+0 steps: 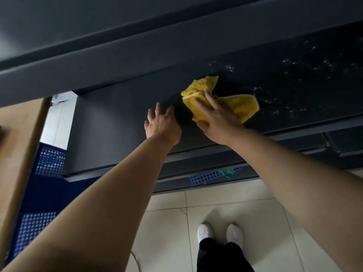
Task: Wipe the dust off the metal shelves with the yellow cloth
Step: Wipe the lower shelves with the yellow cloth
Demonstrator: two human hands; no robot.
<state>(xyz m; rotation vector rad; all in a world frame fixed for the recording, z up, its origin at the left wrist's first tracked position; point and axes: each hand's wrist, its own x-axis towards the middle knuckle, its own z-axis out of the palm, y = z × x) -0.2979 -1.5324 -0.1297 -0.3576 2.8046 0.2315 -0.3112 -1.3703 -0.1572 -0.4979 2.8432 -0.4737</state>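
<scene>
Right hand (217,118) is flat down on the yellow cloth (235,104), fingers spread and pressing it onto the dark metal shelf (117,114). The palm covers the middle of the cloth, so how it is folded under there is hidden; only a bunched corner pokes out past the fingertips toward the back and a flap sticks out to the right. Left hand (162,124) sits just beside it, fingers apart, holding nothing. Whether it touches the shelf or floats just over it is hard to call from up here, though it looks very close.

White specks of dust (294,65) are scattered over the shelf to the right of the cloth and toward the back. That patch runs off the right edge of the view, so its full reach is cut off. To the left of the hands the surface looks plain and dark all the way to the shelf's left end.

Above, another shelf (98,61) slants across the top of the view and blocks whatever is behind it. It is blurred and dim. The front lip of the lower shelf passes right under both wrists.

Down low, a blue perforated basket (214,175) peeks out under the shelf, mostly hidden, with something green (226,172) on it that I can't identify. At left, a tan board (21,146) and blue crates (49,161) are cut off by the frame. Pale tiled floor (176,222) lies open below, with two white shoes (220,232) standing on it.
</scene>
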